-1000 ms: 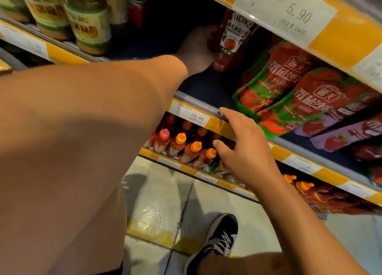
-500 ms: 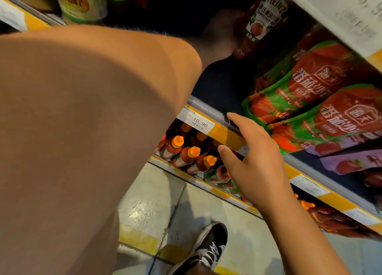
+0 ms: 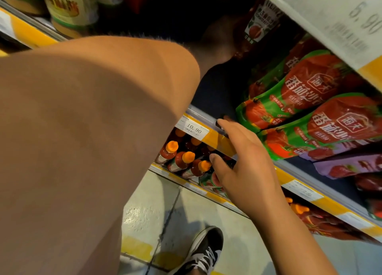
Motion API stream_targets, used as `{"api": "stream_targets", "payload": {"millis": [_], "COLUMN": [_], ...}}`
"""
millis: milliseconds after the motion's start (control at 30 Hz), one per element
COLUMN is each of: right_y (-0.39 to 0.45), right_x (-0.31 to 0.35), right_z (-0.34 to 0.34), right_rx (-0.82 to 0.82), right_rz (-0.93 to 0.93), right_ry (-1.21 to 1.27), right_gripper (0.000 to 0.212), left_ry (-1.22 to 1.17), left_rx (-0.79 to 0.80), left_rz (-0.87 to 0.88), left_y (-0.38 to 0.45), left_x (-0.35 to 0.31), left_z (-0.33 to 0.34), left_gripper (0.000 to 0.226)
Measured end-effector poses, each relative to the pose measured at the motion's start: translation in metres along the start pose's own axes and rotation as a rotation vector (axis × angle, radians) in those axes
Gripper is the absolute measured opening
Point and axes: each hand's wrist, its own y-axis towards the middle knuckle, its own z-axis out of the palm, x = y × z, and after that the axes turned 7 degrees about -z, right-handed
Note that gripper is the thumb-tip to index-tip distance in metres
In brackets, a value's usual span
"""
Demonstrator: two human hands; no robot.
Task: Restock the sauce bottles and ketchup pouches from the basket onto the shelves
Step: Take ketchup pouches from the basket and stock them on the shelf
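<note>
My left hand (image 3: 217, 41) reaches deep into the dark back of the middle shelf and grips a red Heinz ketchup bottle (image 3: 259, 22), held upright under the shelf above. My left forearm fills the left half of the view. My right hand (image 3: 244, 165) rests on the yellow front rail (image 3: 219, 139) of that shelf, fingers straight over the edge and thumb below, holding nothing. Red and green ketchup pouches (image 3: 306, 92) lie stacked on the shelf to the right of the bottle. The basket is out of view.
Purple pouches (image 3: 351, 165) lie further right. Orange-capped sauce bottles (image 3: 182, 159) fill the shelf below. Jars (image 3: 70, 8) stand on the shelf at upper left. A price label strip (image 3: 330, 16) hangs overhead. My shoe (image 3: 202, 252) stands on the tiled floor.
My left hand has carried the Heinz bottle further back and up into the shelf. The view has dropped closer under the upper shelf. My right hand stays on the rail.
</note>
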Motion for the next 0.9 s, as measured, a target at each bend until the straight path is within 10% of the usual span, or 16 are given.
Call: {"api": "stream_targets", "payload": {"millis": [100,533,900], "right_y": [0.001,0.020,0.003], "right_x": [0.001,0.029,0.096], "right_z": [-0.004,-0.018,-0.023], "right_rx": [0.023,-0.100,-0.259], "right_rz": [0.008,0.155,0.056], "right_ry": [0.016,0.244,0.474], "right_gripper": [0.075,0.069,0.053], "left_ry": [0.022,0.434,0.207], "left_rx": [0.044,0.168,0.063], "left_rz": [-0.004,-0.017,0.014], "left_y": [-0.002,-0.093,-0.246], "left_x": [-0.011,-0.054,-0.096], "left_z": [-0.003,-0.071,-0.194], "left_gripper": [0.060,0.042,0.021]}}
